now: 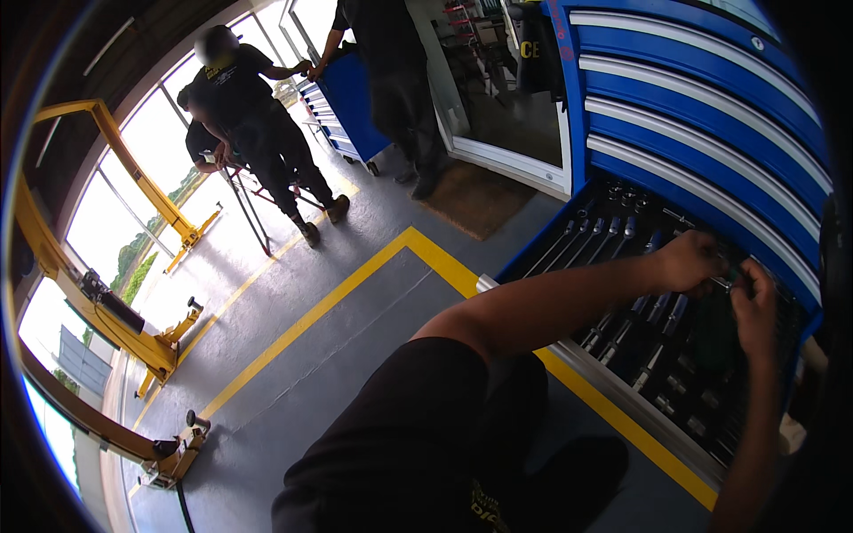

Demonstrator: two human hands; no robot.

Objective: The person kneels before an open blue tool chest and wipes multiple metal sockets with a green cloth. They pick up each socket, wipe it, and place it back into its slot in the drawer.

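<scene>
Over the open tool drawer (533,251), my left hand (689,262) and my right hand (755,306) are close together, fingers bent in. Between their fingertips shows a small shiny metal piece (721,283); its kind is too small to make out. My left forearm crosses above the drawer and hides part of it. Below the hands lies black tool lining. Combination wrenches (606,238) stand in a row at the drawer's left, with sockets (629,197) behind them. Several more slim tools (656,355) lie nearer the front edge.
The blue tool cabinet (693,98) rises behind the drawer, its upper drawers closed. Two-post lift parts (124,306) in yellow stand at the left. A co-worker (253,115) is by a red-framed stand (258,191); another person (391,80) is beside a blue tool cart (351,102). A brown mat (475,200) lies by the doorway.
</scene>
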